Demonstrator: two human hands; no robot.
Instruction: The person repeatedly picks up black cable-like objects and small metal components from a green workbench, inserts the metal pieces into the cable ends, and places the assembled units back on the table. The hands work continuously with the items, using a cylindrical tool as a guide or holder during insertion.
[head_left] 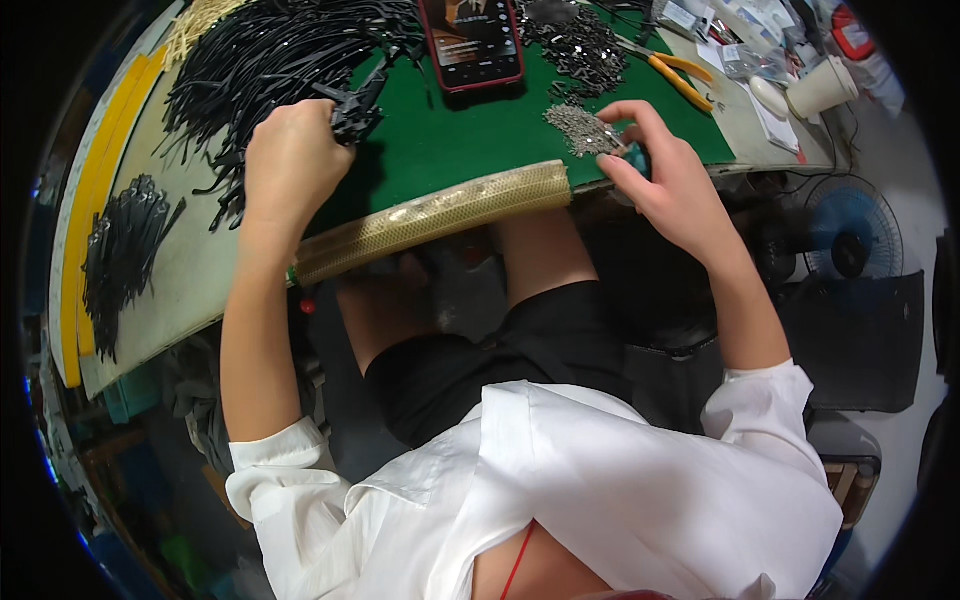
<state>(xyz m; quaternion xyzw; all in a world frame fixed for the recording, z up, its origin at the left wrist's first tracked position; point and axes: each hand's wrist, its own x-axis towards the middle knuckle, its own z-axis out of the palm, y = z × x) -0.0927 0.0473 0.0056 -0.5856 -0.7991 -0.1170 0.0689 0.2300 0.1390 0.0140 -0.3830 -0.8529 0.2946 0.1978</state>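
Note:
My left hand [300, 160] is closed at the edge of a big heap of black strips [270, 60]. Black plastic pieces [358, 105] stick out past its fingers, and their exact kind is hard to make out. On the right, my right hand [665, 170] curls its thumb and fingers round a screwdriver with a teal handle [635, 157]. The metal shaft points left, at a small pile of tiny grey metal parts [577, 130] on the green mat [460, 140]. My palm hides part of the handle.
A phone [475, 45] lies at the mat's far side, beside a heap of small dark parts [575, 50]. Orange-handled pliers [682, 80] rest farther right, near a white cup [822, 88]. A yellowish padded roll [435, 215] lines the front edge. A fan [850, 235] stands at right.

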